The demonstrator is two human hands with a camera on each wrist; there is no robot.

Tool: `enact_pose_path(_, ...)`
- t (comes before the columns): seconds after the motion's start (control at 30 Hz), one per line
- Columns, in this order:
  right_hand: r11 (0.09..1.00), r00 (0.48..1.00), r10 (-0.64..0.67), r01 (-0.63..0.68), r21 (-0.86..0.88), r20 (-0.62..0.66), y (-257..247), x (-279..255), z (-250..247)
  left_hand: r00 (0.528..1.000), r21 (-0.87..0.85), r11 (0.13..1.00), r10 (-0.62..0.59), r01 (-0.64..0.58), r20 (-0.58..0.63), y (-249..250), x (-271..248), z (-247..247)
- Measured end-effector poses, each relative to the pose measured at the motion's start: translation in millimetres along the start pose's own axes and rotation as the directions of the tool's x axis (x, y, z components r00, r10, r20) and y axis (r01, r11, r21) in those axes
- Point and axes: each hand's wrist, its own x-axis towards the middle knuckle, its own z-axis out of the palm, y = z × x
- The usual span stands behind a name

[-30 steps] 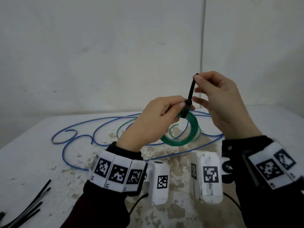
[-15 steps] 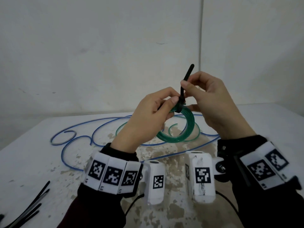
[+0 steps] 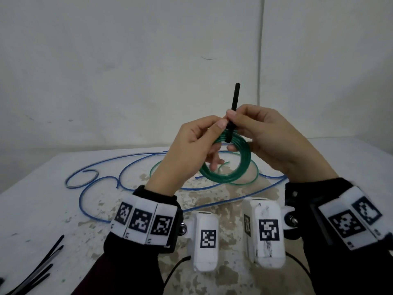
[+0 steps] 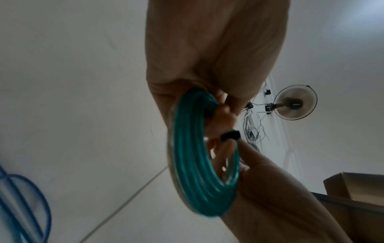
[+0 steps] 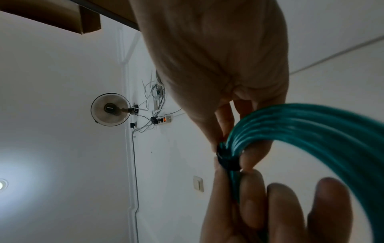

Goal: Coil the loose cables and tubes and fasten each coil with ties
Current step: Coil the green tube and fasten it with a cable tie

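Slippage threatens: left hand (image 3: 187,150) pinches the coiled green plastic tube (image 3: 231,167) above the worn white table (image 3: 32,209); right hand (image 3: 270,141) pinches the black zip tie (image 3: 234,103) around it, so loosened loops could spring.

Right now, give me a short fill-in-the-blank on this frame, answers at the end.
1. The coil held up between both hands is ____ in colour.
2. The tie wrapped round it is ____.
3. The tie's free tail is pinched by the ____ hand.
4. The blue tube on the table lies ____, not coiled.

Answers: green; black; right; loose
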Motion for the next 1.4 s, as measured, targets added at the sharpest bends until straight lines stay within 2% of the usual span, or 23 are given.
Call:
enact_pose_path(0.1,0.999,0.999,-0.033,0.032,-0.027,-0.028,1,0,1,0.999,-0.016,0.999,-0.035,0.034,-0.034,0,0,3)
enact_pose_path(0.27,0.986,0.991,-0.099,0.085,-0.145,-0.092,3,0,1,0.998,0.115,0.993,-0.011,0.017,-0.054,-5,1,6)
enact_pose_path(0.6,0.978,0.989,-0.113,0.095,-0.186,-0.091,4,-1,5,0.996,0.098,0.995,-0.026,0.034,-0.081,-3,0,7)
enact_pose_path(0.87,0.973,0.988,-0.115,0.092,-0.213,-0.100,5,-1,5,0.993,0.196,0.980,0.062,-0.041,-0.100,-3,1,5)
enact_pose_path(0.97,0.968,0.982,-0.137,0.105,-0.228,-0.133,8,-1,8,0.979,0.360,0.928,0.151,-0.093,-0.136,-2,0,6)
enact_pose_path(1.2,0.959,0.975,-0.161,0.118,-0.256,-0.152,9,0,11,0.965,0.458,0.882,0.207,-0.113,-0.159,2,-3,12)
enact_pose_path(1.4,0.956,0.974,-0.173,0.130,-0.262,-0.146,9,-2,8,0.946,0.575,0.804,0.288,-0.153,-0.150,3,-4,19)
